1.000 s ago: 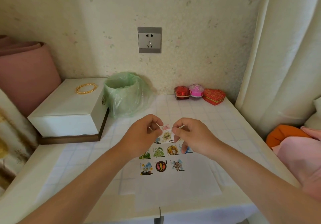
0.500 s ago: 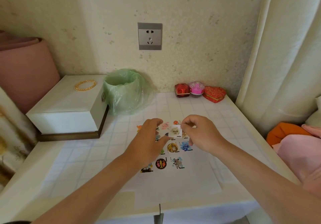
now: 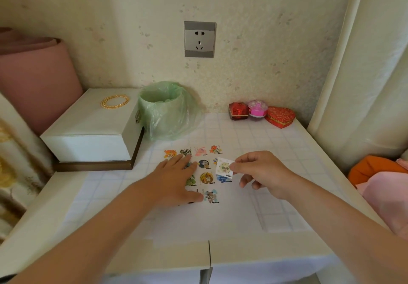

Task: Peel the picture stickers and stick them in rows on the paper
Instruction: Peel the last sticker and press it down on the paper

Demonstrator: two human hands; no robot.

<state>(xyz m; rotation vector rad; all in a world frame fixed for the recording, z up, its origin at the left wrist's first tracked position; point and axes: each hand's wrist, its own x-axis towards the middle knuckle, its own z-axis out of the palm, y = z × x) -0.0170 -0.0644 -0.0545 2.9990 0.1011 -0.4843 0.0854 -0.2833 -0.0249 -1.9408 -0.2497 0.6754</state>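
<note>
Head: left hand (image 3: pixel 176 182) off sticker (image 3: pixel 224 167), flat on paper (image 3: pixel 220 222).

Left hand (image 3: pixel 176 182): has let go of the small white-edged picture sticker (image 3: pixel 224 167); now lies flat, fingers straight, on the white paper (image 3: pixel 220 224), covering some stuck stickers (image 3: pixel 206 178).
Right hand (image 3: pixel 262 173): now pinches the sticker alone, lower, over the right column.

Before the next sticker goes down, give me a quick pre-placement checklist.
1. Picture sticker pinched in right hand: ok.
2. Left hand flat on paper, pressing it down: ok.
3. Backing peeled off the sticker: cannot tell.
4. Slot beneath the held sticker free: cannot tell, it is hidden.
5. Top row of four stickers laid straight: ok.
</note>
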